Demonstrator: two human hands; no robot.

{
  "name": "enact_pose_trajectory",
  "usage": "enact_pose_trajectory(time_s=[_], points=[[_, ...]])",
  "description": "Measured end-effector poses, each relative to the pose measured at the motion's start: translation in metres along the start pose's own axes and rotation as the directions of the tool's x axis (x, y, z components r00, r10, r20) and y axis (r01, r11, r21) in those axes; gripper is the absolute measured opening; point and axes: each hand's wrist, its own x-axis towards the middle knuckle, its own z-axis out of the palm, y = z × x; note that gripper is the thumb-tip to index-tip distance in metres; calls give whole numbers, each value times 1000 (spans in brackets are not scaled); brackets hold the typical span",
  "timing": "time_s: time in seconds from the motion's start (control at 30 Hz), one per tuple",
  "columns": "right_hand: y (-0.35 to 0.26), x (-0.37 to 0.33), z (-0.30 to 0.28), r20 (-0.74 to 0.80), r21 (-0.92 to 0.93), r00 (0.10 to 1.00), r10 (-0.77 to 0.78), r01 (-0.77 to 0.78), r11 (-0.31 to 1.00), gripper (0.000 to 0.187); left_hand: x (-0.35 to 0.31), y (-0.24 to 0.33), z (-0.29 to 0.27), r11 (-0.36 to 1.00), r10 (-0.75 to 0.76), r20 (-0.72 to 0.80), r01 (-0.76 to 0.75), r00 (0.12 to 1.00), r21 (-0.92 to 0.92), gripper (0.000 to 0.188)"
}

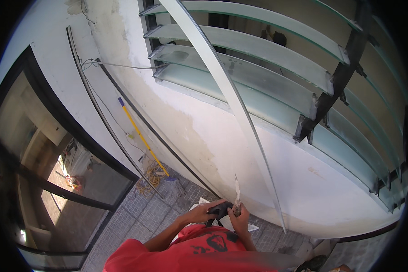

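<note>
Close to my body, my left hand (202, 212) is closed on a black, soft-looking piece (220, 210) with loops or straps hanging from it; its exact kind does not show. Beside it, my right hand (240, 219) is wrapped round the dark, stained handle of a narrow knife-like tool (237, 190). Its whitish, crusted blade tapers to a point and stands upright, away from me. Both hands are nearly together in front of my red shirt, and the fingers of the right hand seem to touch the black piece.
A long white strip (226, 86) leans diagonally against the louvre window (254, 41). Two dark bars (89, 97) rest against the wall by the glass door (72, 181). A mop (143, 138) with a yellow handle and a tangled yellow cord (153, 176) occupy the paved corner.
</note>
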Motion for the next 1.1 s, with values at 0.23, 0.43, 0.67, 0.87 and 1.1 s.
enact_pose_trajectory(time_s=[0.23, 0.43, 0.67, 0.87, 1.1], points=[[-12, 1, 5, 27, 96, 999, 28, -31, 995, 21, 5, 5, -95, 991, -35, -311, -7, 950, -132, 36], [0, -8, -5, -63, 217, 995, 80, -64, 974, 21, 25, 133, -266, 895, 353, -899, -375, 261, 242, 35], [2, -21, -3, -80, 224, 989, 123, -102, 969, 22, 112, 226, -364, 475, 876, -481, 122, 22, 871, 35], [20, -35, -14, -177, 229, 970, 164, -122, 966, 22, 162, 230, -340, 353, 828, -380, 142, 413, 925, 58], [12, -36, -23, -226, 239, 951, 212, -156, 958, 22, 158, 246, -376, 228, 737, -246, 111, 630, 967, 44]])
